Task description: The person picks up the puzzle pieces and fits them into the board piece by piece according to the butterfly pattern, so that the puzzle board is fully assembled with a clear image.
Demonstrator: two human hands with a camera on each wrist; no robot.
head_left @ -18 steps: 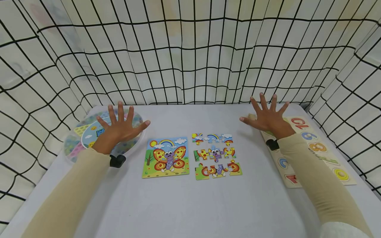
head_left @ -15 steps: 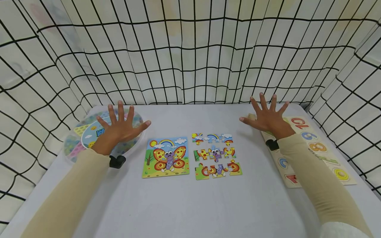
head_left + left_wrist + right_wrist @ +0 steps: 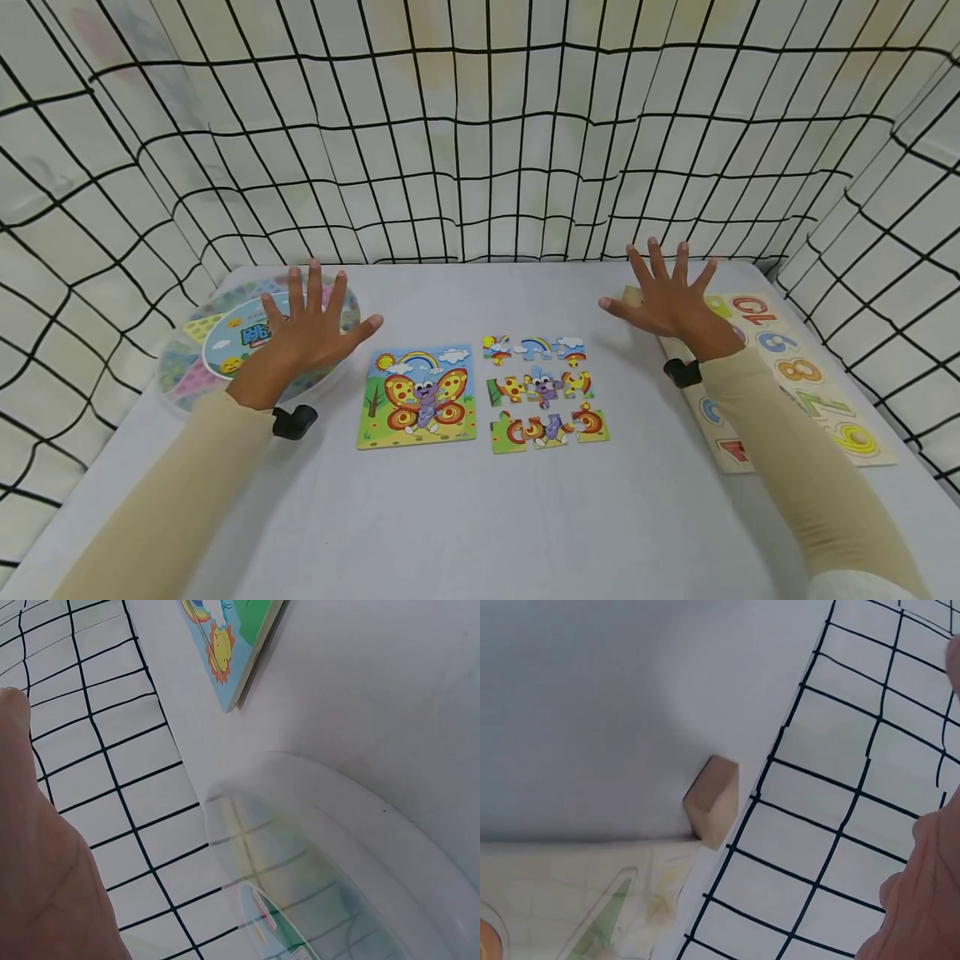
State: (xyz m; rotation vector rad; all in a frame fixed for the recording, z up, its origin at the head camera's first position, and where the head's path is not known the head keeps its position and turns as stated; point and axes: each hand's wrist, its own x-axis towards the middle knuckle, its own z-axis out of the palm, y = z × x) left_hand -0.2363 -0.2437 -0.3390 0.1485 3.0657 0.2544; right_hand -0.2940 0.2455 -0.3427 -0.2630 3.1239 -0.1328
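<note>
My left hand (image 3: 306,333) hovers with fingers spread over the near right part of a round clear box (image 3: 176,354), holding nothing. Spread in the same way, my right hand (image 3: 675,308) is above the far left corner of a wooden number board (image 3: 798,371). Between the hands lies a square butterfly puzzle board (image 3: 417,398). Right of it, several loose puzzle pieces (image 3: 547,387) lie in three rows of matching picture. Part of the left hand (image 3: 45,847) shows at the left wrist view's edge; the right hand (image 3: 922,892) shows at the right wrist view's edge.
A white table (image 3: 450,525) carries everything. Black netting (image 3: 487,150) over white cloth rises at the back and both sides. A small wooden block (image 3: 714,801) sits by the number board's far corner, close to the netting.
My left hand has shifted slightly right and nearer, showing more of the box's label. The right hand has moved slightly left. The puzzle board and pieces stay in place.
</note>
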